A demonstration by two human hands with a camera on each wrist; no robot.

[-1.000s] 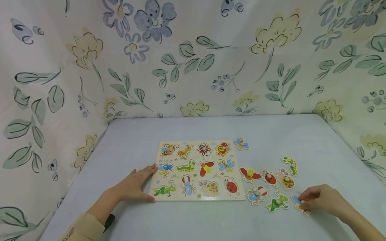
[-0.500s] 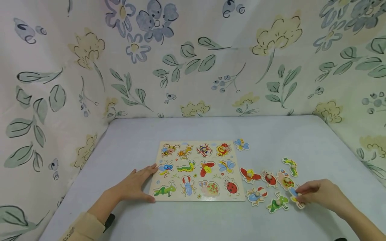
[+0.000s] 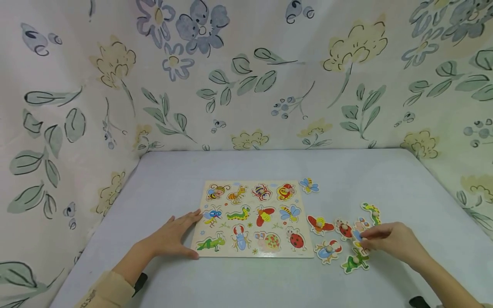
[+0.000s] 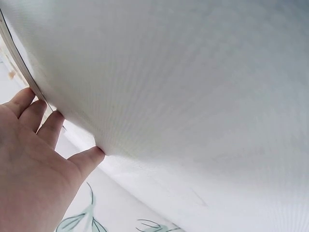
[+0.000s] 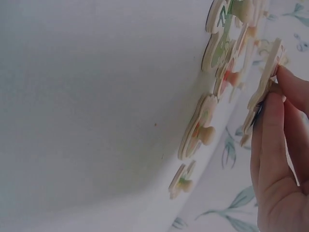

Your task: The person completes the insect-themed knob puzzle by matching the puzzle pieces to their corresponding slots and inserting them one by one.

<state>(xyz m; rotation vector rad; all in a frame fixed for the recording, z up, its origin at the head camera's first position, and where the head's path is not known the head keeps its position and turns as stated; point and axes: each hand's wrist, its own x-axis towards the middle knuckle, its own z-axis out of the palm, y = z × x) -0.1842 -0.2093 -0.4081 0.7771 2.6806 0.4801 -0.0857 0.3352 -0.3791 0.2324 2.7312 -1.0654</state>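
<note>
My right hand (image 3: 396, 241) pinches a blue-and-yellow insect puzzle piece (image 3: 358, 236) by its knob, over the loose pieces right of the board. In the right wrist view that piece (image 5: 263, 82) is tilted and clear of the table. Beneath it lie a snail piece (image 3: 362, 222), partly hidden, and a green grasshopper piece (image 3: 352, 264). On the table's middle lies a wooden insect puzzle board (image 3: 231, 255). My left hand (image 3: 173, 236) rests at its left edge, fingers and thumb spread against it. The left wrist view shows the fingertips (image 4: 57, 116) touching that edge.
Other loose knobbed pieces lie right of the board: a stag beetle (image 3: 327, 251), a red-winged insect (image 3: 320, 224), a ladybug (image 3: 343, 229), a caterpillar (image 3: 370, 208) and a blue-winged bee (image 3: 309, 185). Floral cloth (image 3: 246, 107) stands around the white table (image 3: 246, 284).
My right hand has lifted the blue-and-yellow insect piece from the right end of the loose group and carried it left, over the snail and grasshopper. The left hand stays put.
</note>
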